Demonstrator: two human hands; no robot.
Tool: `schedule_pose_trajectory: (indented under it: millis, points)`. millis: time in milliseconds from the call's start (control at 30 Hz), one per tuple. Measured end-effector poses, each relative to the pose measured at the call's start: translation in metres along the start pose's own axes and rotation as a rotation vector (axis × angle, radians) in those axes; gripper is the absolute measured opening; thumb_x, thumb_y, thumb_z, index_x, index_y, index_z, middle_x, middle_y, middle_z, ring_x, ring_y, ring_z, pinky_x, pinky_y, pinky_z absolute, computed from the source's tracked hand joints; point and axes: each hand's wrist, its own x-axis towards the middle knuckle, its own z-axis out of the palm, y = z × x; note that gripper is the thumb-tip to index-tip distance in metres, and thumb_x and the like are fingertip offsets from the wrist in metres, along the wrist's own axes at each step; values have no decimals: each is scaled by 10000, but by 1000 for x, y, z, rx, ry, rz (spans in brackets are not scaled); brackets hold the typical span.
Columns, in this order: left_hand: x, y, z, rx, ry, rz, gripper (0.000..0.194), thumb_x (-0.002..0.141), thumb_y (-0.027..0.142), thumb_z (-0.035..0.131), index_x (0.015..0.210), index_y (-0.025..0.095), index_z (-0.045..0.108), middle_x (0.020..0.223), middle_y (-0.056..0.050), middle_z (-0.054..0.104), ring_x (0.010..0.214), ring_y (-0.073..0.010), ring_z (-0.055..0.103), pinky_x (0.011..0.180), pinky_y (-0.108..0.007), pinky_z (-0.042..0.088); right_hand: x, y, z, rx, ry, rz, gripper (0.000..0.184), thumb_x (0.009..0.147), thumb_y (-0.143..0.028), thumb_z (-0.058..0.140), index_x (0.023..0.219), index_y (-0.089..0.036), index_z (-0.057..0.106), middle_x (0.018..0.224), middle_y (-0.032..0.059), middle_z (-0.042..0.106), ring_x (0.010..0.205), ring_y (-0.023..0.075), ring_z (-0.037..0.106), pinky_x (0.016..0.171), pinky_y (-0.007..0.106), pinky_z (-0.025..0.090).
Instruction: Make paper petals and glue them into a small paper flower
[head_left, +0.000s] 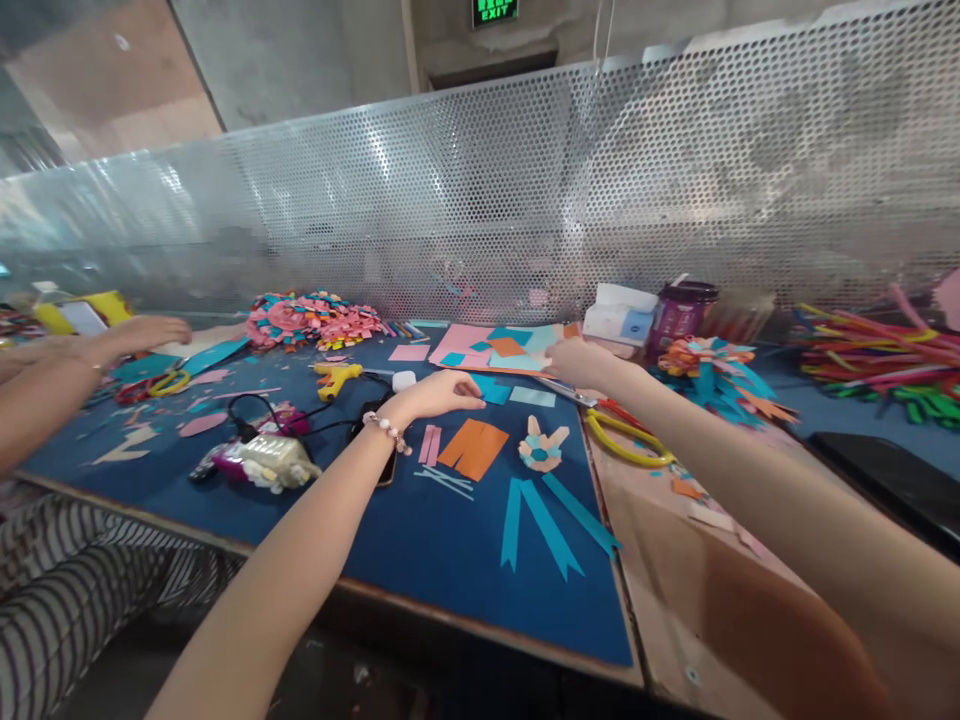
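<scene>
My left hand (448,393), with a beaded bracelet at the wrist, hovers by a blue paper piece (493,389). Its fingers are loosely curved, with a gap to the thumb and nothing visible between. My right hand (581,364) reaches to the right edge of a stack of coloured paper sheets (457,343); its fingers are drawn together, and what they grip, if anything, is hidden. Nearer me lie orange paper pieces (474,450), pink strips (430,445), thin pale strips (448,482), a layered paper flower (541,451) and notched blue ribbons (550,528).
A yellow glue gun (335,380), a plastic-wrapped bundle (262,460) and a flower pile (311,320) are to the left. Another person's arm (90,355) reaches in there. Yellow-handled scissors (626,443), a purple cup (682,318) and pipe cleaners (885,355) are right. A perforated metal screen (480,190) stands behind.
</scene>
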Motion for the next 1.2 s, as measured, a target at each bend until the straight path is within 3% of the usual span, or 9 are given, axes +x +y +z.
schedule_pose_trajectory:
  millis: [67, 200, 300, 433, 600, 800, 933, 1067, 1200]
  points:
    - [-1, 2, 4, 62, 14, 32, 117, 602, 197, 776, 685, 213, 695, 731, -41, 691, 690, -173, 600, 624, -221, 426, -20, -12, -13, 76, -132, -104, 431, 890, -461, 478, 1091, -127, 663, 1052, 155, 677, 993, 283, 627, 806, 329, 461]
    - [-4, 8, 18, 224, -18, 100, 140, 724, 340, 697, 768, 209, 712, 753, -66, 698, 650, -178, 609, 568, -239, 411, -55, -29, -24, 243, -296, -250, 765, 688, -618, 647, 1305, -184, 519, 1092, 101, 669, 958, 266, 638, 730, 287, 475]
    - [-8, 15, 30, 247, -69, 135, 171, 767, 365, 654, 816, 212, 713, 774, -73, 698, 664, -183, 616, 575, -249, 405, -63, -38, -18, 298, -320, -301, 841, 625, -503, 727, 1347, -171, 452, 1041, 90, 681, 925, 259, 643, 692, 279, 472]
    - [-12, 18, 41, 215, -46, 191, 186, 772, 362, 655, 875, 214, 699, 813, -75, 699, 699, -186, 620, 609, -253, 413, -62, -46, -15, 450, -380, -329, 809, 662, -244, 663, 1400, -164, 341, 998, 62, 694, 820, 208, 652, 623, 257, 463]
    - [-10, 15, 48, 193, -25, 166, 270, 783, 393, 642, 975, 204, 666, 815, -77, 695, 700, -195, 634, 617, -268, 429, -65, -47, -19, 503, -294, -272, 822, 646, -231, 664, 1396, -161, 336, 1009, 73, 687, 804, 205, 639, 594, 254, 445]
    - [-13, 19, 50, 188, -81, 126, 362, 752, 423, 667, 1032, 196, 638, 898, -75, 697, 792, -207, 645, 688, -280, 442, -67, -47, -18, 441, -386, -342, 599, 640, -221, 664, 1221, -173, 526, 879, 33, 697, 706, 180, 617, 536, 245, 386]
    - [-13, 22, 50, 214, -159, 103, 441, 811, 476, 588, 1138, 180, 566, 1001, -83, 687, 907, -222, 649, 788, -330, 462, -62, -40, -15, 614, -307, -306, 709, 608, -226, 702, 1277, -148, 479, 848, 23, 695, 718, 177, 618, 557, 237, 396]
    - [-7, 18, 50, 33, -206, 96, 580, 777, 430, 652, 1257, 159, 471, 1049, -114, 673, 978, -227, 642, 843, -353, 476, -56, -35, -11, 808, -170, -204, 867, 599, -235, 745, 1376, -110, 381, 872, 52, 702, 757, 188, 631, 606, 244, 431]
    - [-2, 13, 49, -85, -170, 152, 591, 749, 312, 691, 1276, 167, 466, 1006, -106, 667, 920, -212, 650, 811, -357, 496, -50, -31, -7, 946, -120, -196, 771, 597, -314, 784, 1294, -136, 505, 841, 41, 699, 725, 169, 623, 629, 248, 446]
